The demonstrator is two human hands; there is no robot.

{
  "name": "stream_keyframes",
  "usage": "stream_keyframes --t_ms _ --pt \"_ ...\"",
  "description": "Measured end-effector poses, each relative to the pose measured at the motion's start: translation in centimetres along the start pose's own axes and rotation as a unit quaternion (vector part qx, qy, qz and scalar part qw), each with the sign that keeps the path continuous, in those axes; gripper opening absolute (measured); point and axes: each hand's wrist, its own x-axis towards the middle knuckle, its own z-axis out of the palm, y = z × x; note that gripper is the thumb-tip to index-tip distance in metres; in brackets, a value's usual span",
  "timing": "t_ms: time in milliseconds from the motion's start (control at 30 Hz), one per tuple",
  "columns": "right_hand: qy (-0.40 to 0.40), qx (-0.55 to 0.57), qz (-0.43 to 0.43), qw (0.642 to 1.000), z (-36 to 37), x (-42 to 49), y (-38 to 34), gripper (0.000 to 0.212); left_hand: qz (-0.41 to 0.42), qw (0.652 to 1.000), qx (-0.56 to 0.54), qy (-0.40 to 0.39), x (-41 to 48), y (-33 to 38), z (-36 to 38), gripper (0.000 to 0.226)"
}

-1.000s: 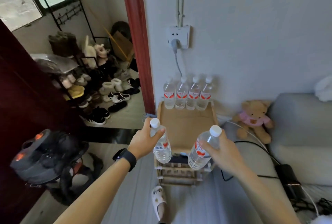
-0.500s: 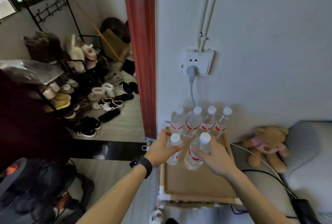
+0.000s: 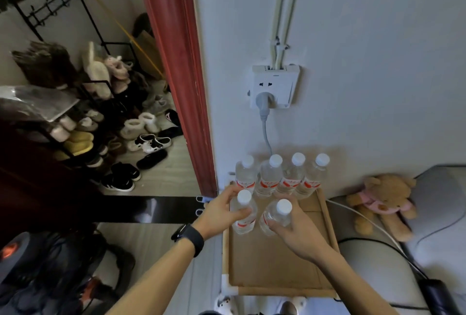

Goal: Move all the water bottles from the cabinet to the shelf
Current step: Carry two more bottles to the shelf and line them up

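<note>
Clear thin plastic, seemingly full, should feel weighty yet squashy, favouring a mid-body hold: left hand (image 3: 222, 211) curled round the left bottle (image 3: 243, 216), right hand (image 3: 296, 232) round the right bottle (image 3: 276, 216), both at the shelf (image 3: 277, 266) top, just before the back row (image 3: 280, 179).

Four clear plastic water bottles (image 3: 269, 176) in the far row have white caps and red-and-white label bands. The near left bottle (image 3: 244, 198) and the near right bottle (image 3: 283, 207) show the same colours. They stand on a tan wooden shelf top (image 3: 272, 264) with a white corner piece (image 3: 228, 287). On the pale white wall (image 3: 365, 62) behind is a white square socket (image 3: 276, 82) with a grey plug (image 3: 264, 100). To the left is a dark red door frame (image 3: 176, 62). On the right, a tan teddy bear (image 3: 388, 188) in a pink top lies against a grey cushion (image 3: 441, 188). Far left are yellow slippers (image 3: 78, 140) and black shoes (image 3: 123, 176). A black wristband (image 3: 190, 237) is plain.
</note>
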Motion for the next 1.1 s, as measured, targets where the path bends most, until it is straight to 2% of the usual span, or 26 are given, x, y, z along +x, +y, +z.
stream_keyframes --t_ms 133,233,300,367,433,500,700,867,1000,1100 --pt "0.033 0.032 -0.003 0.999 0.5 -0.4 0.5 0.046 0.003 0.996 -0.026 0.081 -1.8 -1.6 2.2 0.048" --pt "0.047 0.049 0.000 0.998 0.9 -0.5 0.3 0.048 0.012 0.992 0.018 0.124 -2.1 -2.0 3.3 0.057" --pt "0.058 0.026 0.018 0.998 1.0 -0.6 0.4 0.057 0.007 0.988 0.072 0.138 -2.1 -2.3 3.6 0.070" --pt "0.065 -0.022 0.064 0.996 1.0 -0.7 0.5 0.077 -0.009 0.983 0.110 0.150 -1.9 -2.8 3.9 0.082" --pt "0.064 -0.060 0.105 0.991 1.0 -1.0 0.6 0.091 -0.023 0.976 0.138 0.168 -1.6 -3.2 4.1 0.081" --pt "0.064 -0.073 0.114 0.989 1.1 -1.2 0.8 0.094 -0.029 0.972 0.154 0.177 -1.1 -3.4 4.1 0.075" --pt "0.078 -0.077 0.068 0.992 1.3 -0.4 1.5 0.074 -0.033 0.982 0.100 0.159 0.5 -3.6 3.0 0.075" --pt "0.037 -0.072 0.019 0.997 0.2 1.7 1.8 0.060 -0.020 0.986 0.094 0.138 2.5 -2.9 2.3 0.075" --pt "-0.024 -0.054 -0.027 0.998 -1.0 4.3 1.3 0.063 -0.015 0.988 0.067 0.136 3.2 -2.1 2.4 0.070" --pt "-0.024 -0.025 -0.029 0.999 -1.1 4.6 1.2 0.063 -0.023 0.990 0.018 0.138 3.0 -2.2 2.8 0.071"
